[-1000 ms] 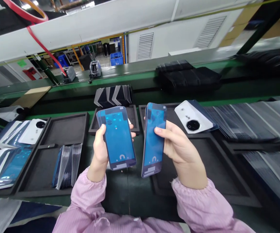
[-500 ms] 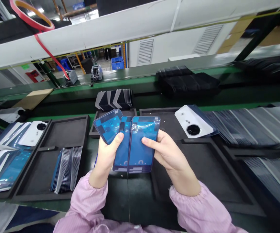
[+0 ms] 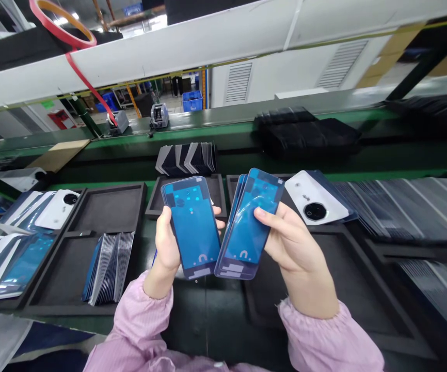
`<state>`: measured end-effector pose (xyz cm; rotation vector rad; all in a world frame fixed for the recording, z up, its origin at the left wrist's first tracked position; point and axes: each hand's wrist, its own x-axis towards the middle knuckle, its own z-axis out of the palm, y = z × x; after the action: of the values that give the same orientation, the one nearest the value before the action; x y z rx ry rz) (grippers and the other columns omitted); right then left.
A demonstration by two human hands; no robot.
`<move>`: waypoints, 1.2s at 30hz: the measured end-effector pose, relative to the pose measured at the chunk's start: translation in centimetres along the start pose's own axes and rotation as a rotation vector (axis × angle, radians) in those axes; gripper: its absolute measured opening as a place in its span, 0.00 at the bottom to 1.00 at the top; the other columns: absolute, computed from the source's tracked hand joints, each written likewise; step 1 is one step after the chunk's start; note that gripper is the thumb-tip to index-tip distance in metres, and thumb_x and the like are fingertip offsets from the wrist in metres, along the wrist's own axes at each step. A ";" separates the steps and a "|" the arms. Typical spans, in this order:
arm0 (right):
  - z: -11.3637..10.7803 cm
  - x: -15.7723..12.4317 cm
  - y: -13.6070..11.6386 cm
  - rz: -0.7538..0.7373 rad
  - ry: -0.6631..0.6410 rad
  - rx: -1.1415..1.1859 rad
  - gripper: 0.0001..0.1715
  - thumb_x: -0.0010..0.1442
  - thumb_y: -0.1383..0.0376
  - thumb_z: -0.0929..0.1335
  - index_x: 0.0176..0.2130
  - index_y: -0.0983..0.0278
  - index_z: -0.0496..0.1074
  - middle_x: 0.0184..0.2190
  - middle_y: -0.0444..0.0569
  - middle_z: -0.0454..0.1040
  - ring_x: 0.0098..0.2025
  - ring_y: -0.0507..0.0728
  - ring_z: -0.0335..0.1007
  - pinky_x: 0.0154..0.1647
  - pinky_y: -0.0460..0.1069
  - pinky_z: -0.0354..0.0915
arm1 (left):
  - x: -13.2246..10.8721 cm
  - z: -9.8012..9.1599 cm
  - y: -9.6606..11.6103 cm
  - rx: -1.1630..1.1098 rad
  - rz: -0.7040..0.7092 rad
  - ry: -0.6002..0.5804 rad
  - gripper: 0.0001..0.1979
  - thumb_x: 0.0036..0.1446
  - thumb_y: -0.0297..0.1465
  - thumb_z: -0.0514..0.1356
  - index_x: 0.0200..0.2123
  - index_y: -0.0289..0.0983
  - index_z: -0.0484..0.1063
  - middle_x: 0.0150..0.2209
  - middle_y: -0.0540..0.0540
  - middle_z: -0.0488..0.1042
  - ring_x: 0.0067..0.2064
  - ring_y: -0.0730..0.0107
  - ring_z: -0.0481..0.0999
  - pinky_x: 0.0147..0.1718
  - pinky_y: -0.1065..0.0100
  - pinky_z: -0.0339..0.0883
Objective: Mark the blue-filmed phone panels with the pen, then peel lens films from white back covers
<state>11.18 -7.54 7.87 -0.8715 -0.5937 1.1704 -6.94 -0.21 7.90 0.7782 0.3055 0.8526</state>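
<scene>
My left hand (image 3: 168,243) is closed around a phone-shaped panel with blue film (image 3: 192,222), with another edge showing behind it. Its thumb lies along the left side and fingertips show past the right edge. My right hand (image 3: 291,237) pinches a small stack of similar blue-filmed panels (image 3: 252,212), thumb on the front face, fingers hidden behind. The two lots tilt away from each other and meet or overlap near their lower corners. Dark printed bands and small cut-outs show through the film. Both are held up over the dark green bench (image 3: 192,320).
Black foam trays stand at left (image 3: 107,209) and right (image 3: 347,268). The left one holds a row of thin panels (image 3: 109,268). White phone back covers lie left (image 3: 57,212) and right (image 3: 308,199). Panel rows (image 3: 397,206) extend rightward. Tape dispensers (image 3: 159,114) stand on the shelf.
The fanned panels have separated into two lots. My left thumb has shifted to the left edge of its panel. My right hand has moved right, its stack now leaning right.
</scene>
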 end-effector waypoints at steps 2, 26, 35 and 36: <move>0.0 -0.2 0.0 0.010 -0.002 0.010 0.21 0.50 0.56 0.83 0.41 0.58 0.80 0.36 0.49 0.84 0.40 0.68 0.85 0.45 0.62 0.83 | -0.1 0.1 -0.2 0.001 -0.004 -0.023 0.28 0.60 0.54 0.64 0.48 0.37 0.83 0.45 0.41 0.85 0.41 0.55 0.85 0.41 0.59 0.81; 1.1 -0.3 0.6 0.019 -0.080 0.007 0.26 0.47 0.56 0.85 0.42 0.61 0.80 0.43 0.53 0.85 0.50 0.70 0.82 0.56 0.65 0.78 | -0.9 0.1 -2.0 0.515 0.203 0.417 0.24 0.54 0.50 0.73 0.44 0.37 0.83 0.45 0.41 0.85 0.47 0.50 0.86 0.47 0.58 0.81; 0.6 0.3 1.2 -0.029 -0.013 0.035 0.36 0.47 0.58 0.85 0.53 0.58 0.77 0.47 0.52 0.84 0.53 0.69 0.80 0.60 0.65 0.75 | 0.1 -0.1 -2.2 0.436 0.206 0.339 0.28 0.53 0.53 0.73 0.46 0.36 0.82 0.46 0.39 0.85 0.48 0.48 0.86 0.50 0.54 0.81; 0.6 0.2 1.1 -0.021 -0.017 0.036 0.36 0.48 0.57 0.85 0.53 0.58 0.77 0.48 0.52 0.84 0.54 0.69 0.80 0.60 0.65 0.75 | 0.0 0.0 -2.1 0.436 0.185 0.339 0.28 0.52 0.54 0.73 0.45 0.37 0.83 0.46 0.39 0.85 0.48 0.48 0.85 0.50 0.54 0.80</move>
<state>10.14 -7.04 7.26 -0.8243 -0.5928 1.1674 -5.79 -1.09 6.36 1.0770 0.7459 1.1128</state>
